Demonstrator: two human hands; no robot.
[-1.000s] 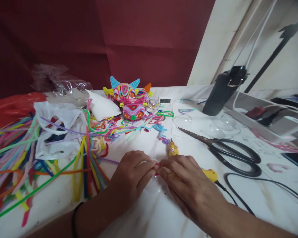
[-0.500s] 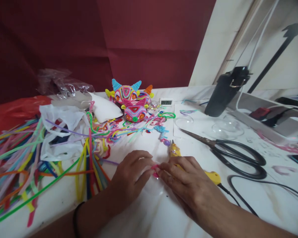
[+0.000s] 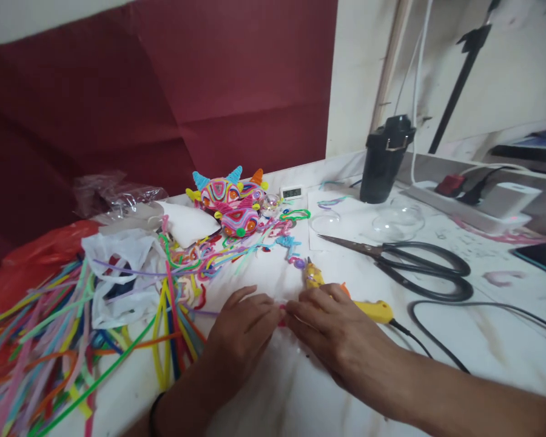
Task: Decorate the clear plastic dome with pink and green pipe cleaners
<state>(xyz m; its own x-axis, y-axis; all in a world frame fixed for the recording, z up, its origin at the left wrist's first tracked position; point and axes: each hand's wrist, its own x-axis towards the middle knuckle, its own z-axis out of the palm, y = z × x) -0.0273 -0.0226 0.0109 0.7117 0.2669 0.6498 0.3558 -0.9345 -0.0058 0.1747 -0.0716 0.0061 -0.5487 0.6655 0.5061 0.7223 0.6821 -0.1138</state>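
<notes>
My left hand [image 3: 246, 328] and my right hand [image 3: 334, 331] meet over the white marbled table. Their fingertips close on a small pink piece [image 3: 282, 315], mostly hidden by the fingers. Something clear lies just below it, too blurred to make out. Beyond my right hand is a yellow glue gun [image 3: 375, 311], its front part showing past the knuckles. A purple and blue twisted piece [image 3: 295, 261] lies by its tip. Two colorful animal-like heads [image 3: 234, 209] with blue and orange horns sit farther back.
Black-handled scissors [image 3: 423, 267] lie at right, near clear plastic domes [image 3: 395, 223] and a black bottle [image 3: 384, 161]. Many pipe cleaners [image 3: 50, 328] and a white plastic bag [image 3: 122, 303] fill the left. A power strip [image 3: 477, 212] is at back right; a cable curls beside my right forearm.
The camera view has turned and tilted. My fingertips have come closer together and now cover more of the pink piece.
</notes>
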